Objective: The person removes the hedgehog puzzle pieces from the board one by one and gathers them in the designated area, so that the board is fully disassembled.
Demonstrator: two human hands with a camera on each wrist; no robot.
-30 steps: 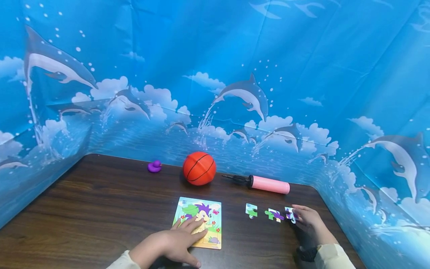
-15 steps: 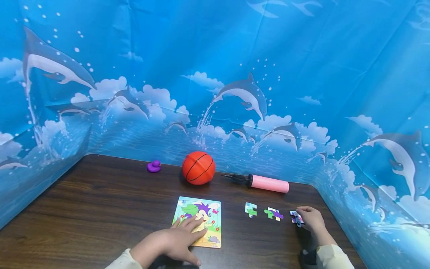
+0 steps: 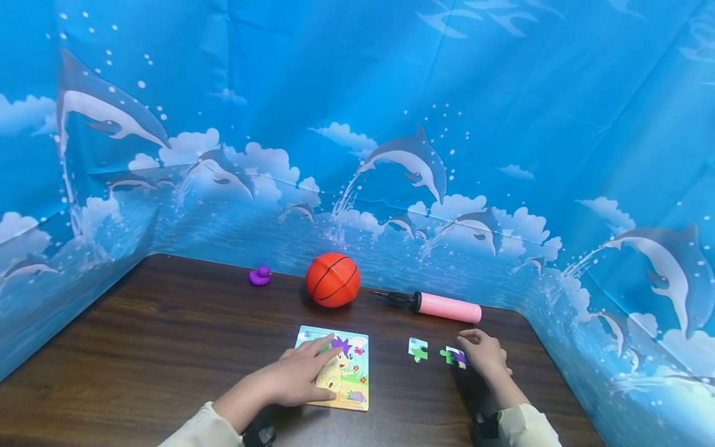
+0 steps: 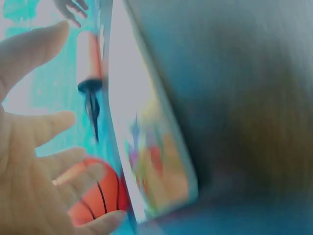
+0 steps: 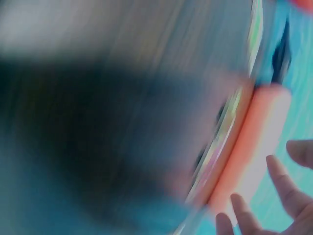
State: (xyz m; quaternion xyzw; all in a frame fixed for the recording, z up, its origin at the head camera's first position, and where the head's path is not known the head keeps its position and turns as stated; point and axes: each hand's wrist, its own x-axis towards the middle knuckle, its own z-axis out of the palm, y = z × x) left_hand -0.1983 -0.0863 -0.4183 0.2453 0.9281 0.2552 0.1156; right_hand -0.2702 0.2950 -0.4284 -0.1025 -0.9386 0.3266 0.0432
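Looking at a square puzzle board [image 3: 353, 375] flat on the desk [image 3: 167, 347]: pale blue top, yellow bottom, purple-spiked cartoon creature, red flowers. Clock taken from board centre, head view.

Seeing left hand [image 3: 300, 374] at 9 o'clock, over board's left part, with grip wide, fingers apart. Right hand [image 3: 483, 355] at 3, just at the purple-green piece [image 3: 455, 356], with grip loose, fingers apart in right wrist view; can't tell contact. Nearer board, also 3: blue-green piece [image 3: 418, 349].

Versus half a second ago: right hand shifted toward 9, third piece gone from sight; left hand now covering more of board's upper left.

Count: 1 board, 2 pieces showing, 2 hands, 1 orange ball [image 3: 333, 279] at 12, 1 purple duck [image 3: 259, 277] at 11, 1 pink pump [image 3: 449, 307] at 2.
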